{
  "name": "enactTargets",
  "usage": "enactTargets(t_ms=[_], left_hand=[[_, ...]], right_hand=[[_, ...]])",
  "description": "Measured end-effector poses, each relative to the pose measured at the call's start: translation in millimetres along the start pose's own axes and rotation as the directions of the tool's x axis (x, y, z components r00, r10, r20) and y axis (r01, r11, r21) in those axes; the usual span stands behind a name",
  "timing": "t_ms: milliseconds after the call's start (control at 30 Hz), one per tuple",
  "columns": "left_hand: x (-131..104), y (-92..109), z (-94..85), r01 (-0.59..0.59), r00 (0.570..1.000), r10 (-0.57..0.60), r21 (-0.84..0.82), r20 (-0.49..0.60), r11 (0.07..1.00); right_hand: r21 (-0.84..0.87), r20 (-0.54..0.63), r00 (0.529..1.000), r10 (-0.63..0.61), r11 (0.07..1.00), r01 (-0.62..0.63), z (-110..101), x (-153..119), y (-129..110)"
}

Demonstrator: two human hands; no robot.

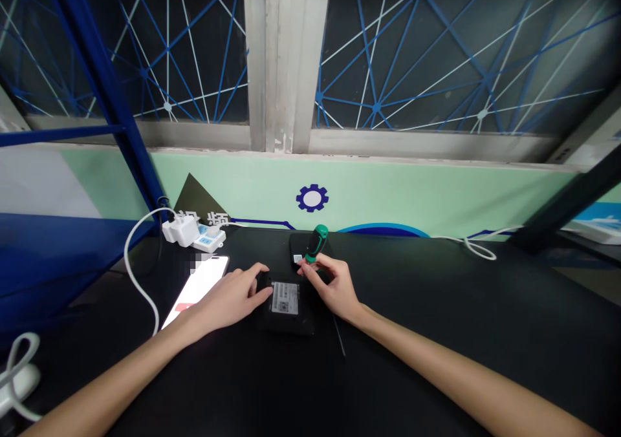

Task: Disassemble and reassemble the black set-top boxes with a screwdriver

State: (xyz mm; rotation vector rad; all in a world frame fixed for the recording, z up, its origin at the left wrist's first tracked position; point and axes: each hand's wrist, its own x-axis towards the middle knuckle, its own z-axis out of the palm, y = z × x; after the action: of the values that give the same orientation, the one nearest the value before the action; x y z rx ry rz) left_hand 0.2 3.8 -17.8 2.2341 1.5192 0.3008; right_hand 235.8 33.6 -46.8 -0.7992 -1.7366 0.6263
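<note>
A black device with a white printed label lies on the dark table. My left hand rests at its left side, thumb and index finger apart on its edge, holding nothing. Above the device's upper right corner, my right hand pinches a green and black screwdriver, whose handle points up and leans slightly right. The screwdriver's tip is hidden by my fingers. Just behind is a second black item with a small white label, partly covered by the screwdriver and my fingers.
A lit phone lies left, partly under my left hand. Behind it stands a white power strip with a plugged-in adapter and white cable. A thin dark rod lies below my right wrist. Another white cable runs along the wall.
</note>
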Motion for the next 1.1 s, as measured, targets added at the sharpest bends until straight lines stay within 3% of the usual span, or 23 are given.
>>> enactTargets(t_ms=[1100], left_hand=[[0.2,-2.7,-0.5,-0.037,0.998,0.039,0.042,-0.042,0.998]], right_hand=[[-0.037,-0.042,0.999,-0.002,0.999,0.000,0.1,-1.5,2.8]])
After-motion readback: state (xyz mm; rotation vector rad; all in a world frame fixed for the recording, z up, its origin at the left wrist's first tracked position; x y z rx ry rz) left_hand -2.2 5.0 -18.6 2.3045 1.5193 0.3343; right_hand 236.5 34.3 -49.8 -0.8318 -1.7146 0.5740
